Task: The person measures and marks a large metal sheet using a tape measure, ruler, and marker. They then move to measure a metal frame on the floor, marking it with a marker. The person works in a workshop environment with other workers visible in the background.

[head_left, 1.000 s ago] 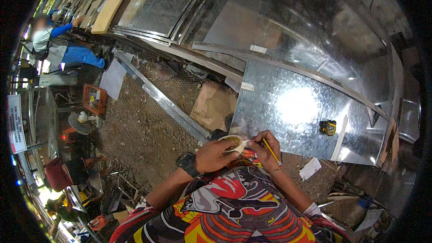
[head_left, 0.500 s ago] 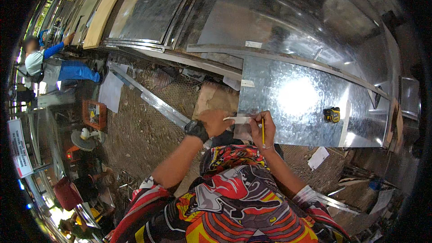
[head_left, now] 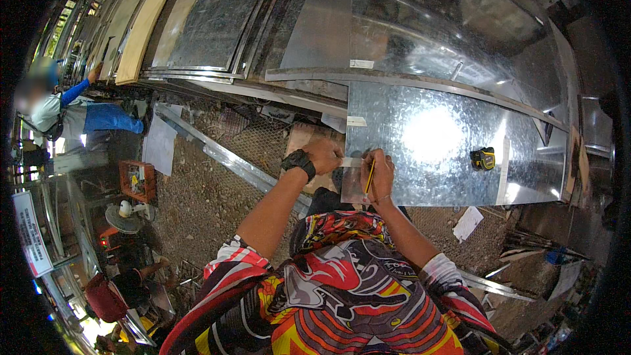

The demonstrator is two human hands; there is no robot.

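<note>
My left hand [head_left: 322, 156], with a dark watch on the wrist, pinches one end of a short white strip [head_left: 353, 162]. The strip stretches across to the fingers of my right hand [head_left: 381, 174], at the left edge of a shiny metal sheet [head_left: 420, 187]. Between my right fingers is a yellow pencil [head_left: 370, 176], tilted. Whether those fingers also grip the strip is hard to make out. A black and yellow tape measure [head_left: 483, 158] lies on the sheet, right of my hands.
A long metal bar [head_left: 407, 81] crosses the sheet. A metal channel [head_left: 223, 156] lies slanting at left, near an orange crate [head_left: 137, 181] and a fan [head_left: 125, 210]. Another person [head_left: 98, 117] stands at the far left by framed panels [head_left: 210, 26]. White paper [head_left: 467, 223] lies lower right.
My left hand has moved up and slightly right. The strip, loose and curled at its left end before, now lies straighter between my hands. The pencil has gone from upright to tilted.
</note>
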